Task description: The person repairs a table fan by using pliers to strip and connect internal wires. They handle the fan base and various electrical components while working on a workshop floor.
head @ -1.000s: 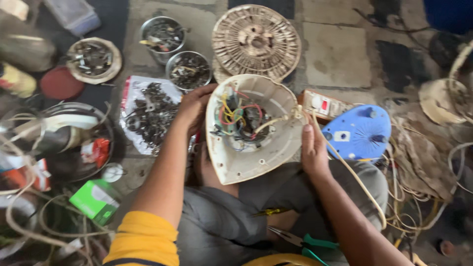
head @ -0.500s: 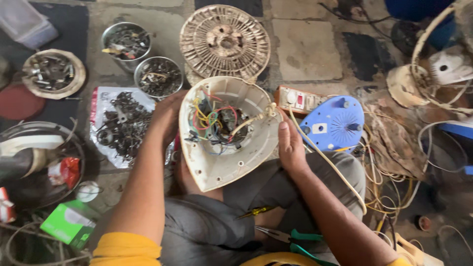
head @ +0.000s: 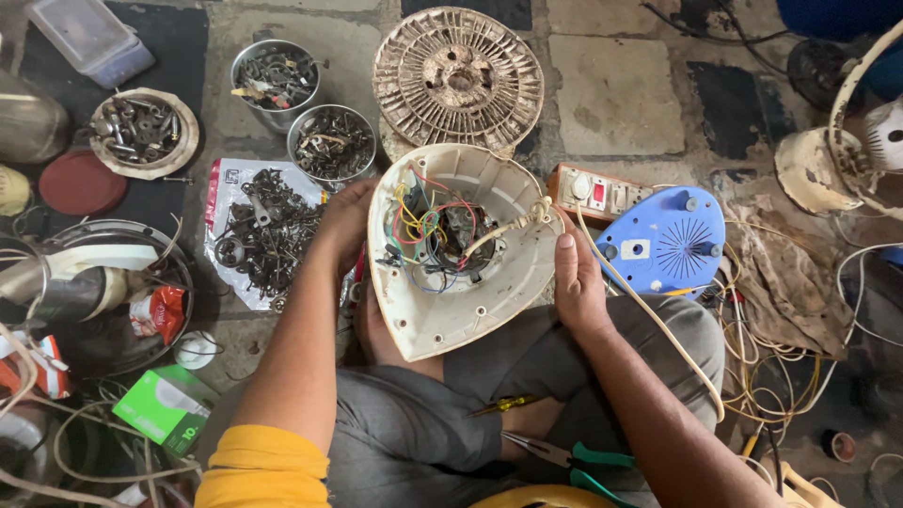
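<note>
We see even, soft light from above, moderately bright, with no hard shadows; only faint shade lies under the cream housing (head: 461,249) and beside the metal tins (head: 331,141). Mild glare sits on the steel bowl (head: 94,282) at left and the blue plastic cover (head: 663,243). Focus holds sharp across the centre. Toward the far right corner things darken and stretch slightly with wide-lens distortion; the near edge softens a little.
</note>
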